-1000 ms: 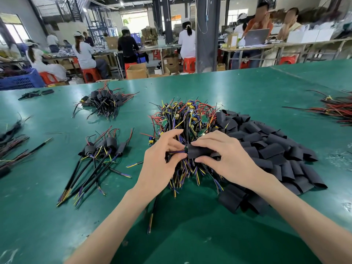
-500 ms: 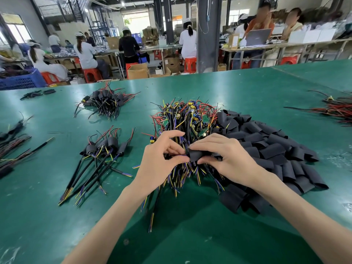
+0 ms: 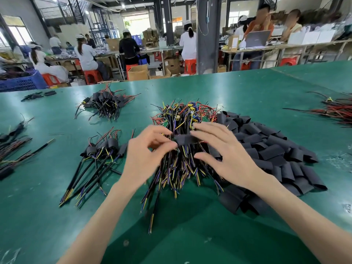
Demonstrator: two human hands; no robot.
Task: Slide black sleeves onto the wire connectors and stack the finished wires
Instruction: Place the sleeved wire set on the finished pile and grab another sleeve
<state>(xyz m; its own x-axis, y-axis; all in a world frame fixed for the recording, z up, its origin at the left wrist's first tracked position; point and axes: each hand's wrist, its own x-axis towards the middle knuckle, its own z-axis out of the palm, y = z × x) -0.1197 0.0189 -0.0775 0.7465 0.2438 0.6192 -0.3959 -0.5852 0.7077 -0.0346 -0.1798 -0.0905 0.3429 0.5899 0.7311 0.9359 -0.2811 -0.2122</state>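
Black sleeve (image 3: pixel 185 139) held crosswise between two hands above the heap of wires (image 3: pixel 181 119) at the middle of the green surface (image 3: pixel 57 216)
Left hand (image 3: pixel 144 155) curled, thumb and fingertips pinching the sleeve's left end; right hand (image 3: pixel 228 155) loosely spread, fingertips resting on the sleeve's right end, thumb apart below it; loose sleeves (image 3: pixel 276 149) piled just right of the heap, touching it; finished wires (image 3: pixel 99 155) stacked to the left, beside the left hand; a second stack (image 3: pixel 106 103) lies farther off, to the left.
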